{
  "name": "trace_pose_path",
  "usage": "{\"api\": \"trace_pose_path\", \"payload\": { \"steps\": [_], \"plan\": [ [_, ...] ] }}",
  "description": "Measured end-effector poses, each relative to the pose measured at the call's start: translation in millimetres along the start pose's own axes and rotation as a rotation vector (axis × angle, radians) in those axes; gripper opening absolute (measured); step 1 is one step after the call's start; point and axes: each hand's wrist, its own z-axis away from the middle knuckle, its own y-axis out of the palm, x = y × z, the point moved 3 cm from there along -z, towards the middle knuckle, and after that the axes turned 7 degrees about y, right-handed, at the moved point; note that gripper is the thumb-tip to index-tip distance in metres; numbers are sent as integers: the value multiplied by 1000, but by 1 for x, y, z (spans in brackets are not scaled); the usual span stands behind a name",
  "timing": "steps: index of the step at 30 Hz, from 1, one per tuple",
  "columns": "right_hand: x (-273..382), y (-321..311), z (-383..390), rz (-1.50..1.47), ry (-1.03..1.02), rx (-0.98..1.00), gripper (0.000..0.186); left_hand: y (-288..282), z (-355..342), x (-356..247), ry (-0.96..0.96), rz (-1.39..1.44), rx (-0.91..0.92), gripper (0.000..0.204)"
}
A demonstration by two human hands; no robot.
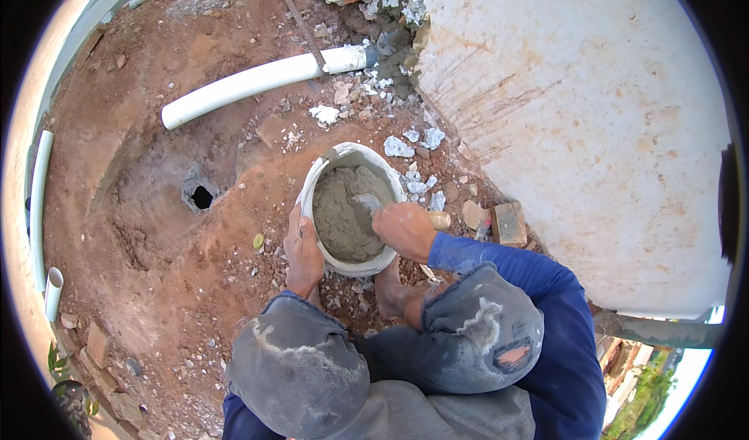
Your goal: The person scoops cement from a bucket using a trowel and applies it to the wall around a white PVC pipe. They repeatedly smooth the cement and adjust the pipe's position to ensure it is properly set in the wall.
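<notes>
grey mortar (342,215) sits in a bucket (349,269), left hand (304,254) holding its side, right hand (405,229) gripping a trowel (367,201)

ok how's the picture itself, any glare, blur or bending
Head view: soft daylight, no hard shadow around the bucket; the bright patch at lower right is washed out to white; blue-purple fringing and bowed edges toward the black rim; left hand and right hand look fairly sharp.
</notes>
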Motion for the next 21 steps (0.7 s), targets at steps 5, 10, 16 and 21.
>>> {"api": "trace_pose_path", "payload": {
  "steps": [5, 10, 16, 21],
  "plan": [
    [-8, -13, 23, -125, 95, 121, 17, -1, -3, 1, 57, -61, -26, 60],
    [-18, -11, 32, -281, 194, 159, 28, -5, -5, 8, 45, -23, -67, 55],
    [-24, 18, 48, -386, 286, 119, 34, -24, -4, 43, -71, 121, -172, 49],
    [-17, 33, 35, -403, 202, 3, 36, -31, -3, 32, -77, -12, -195, 47]
  ]
}}
